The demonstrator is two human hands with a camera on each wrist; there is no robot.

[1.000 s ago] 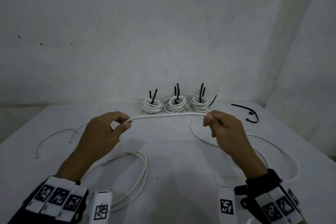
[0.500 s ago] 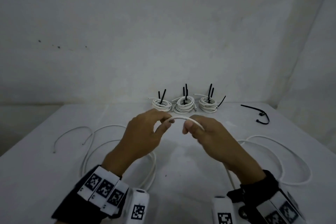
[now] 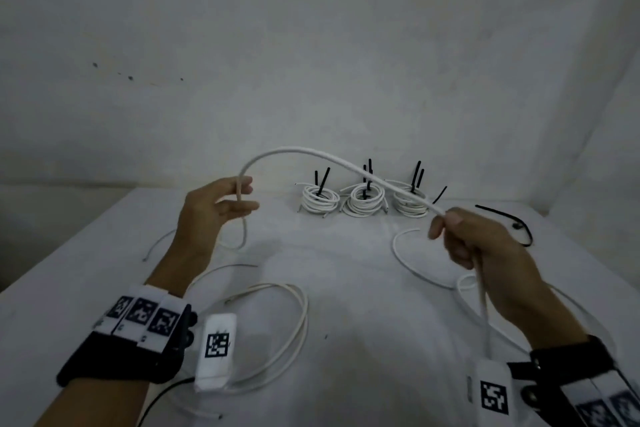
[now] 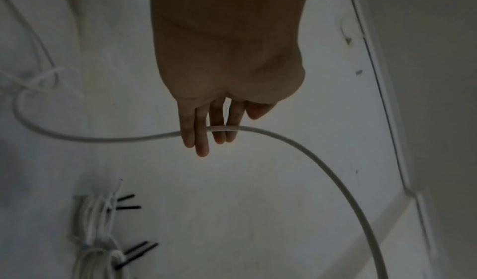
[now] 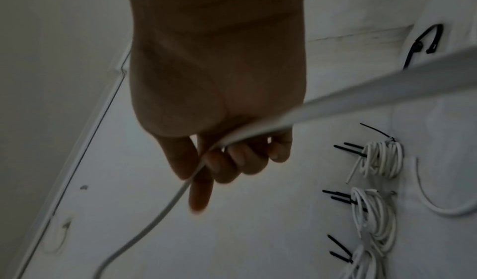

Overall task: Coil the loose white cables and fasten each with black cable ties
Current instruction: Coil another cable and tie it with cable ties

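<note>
White table (image 3: 363,374) bears three tied coils (image 3: 365,201), loose cables (image 3: 306,312), black ties (image 3: 498,213)

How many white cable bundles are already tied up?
3, side by side at the back of the table: left coil, middle coil, right coil partly behind the held cable.
</note>
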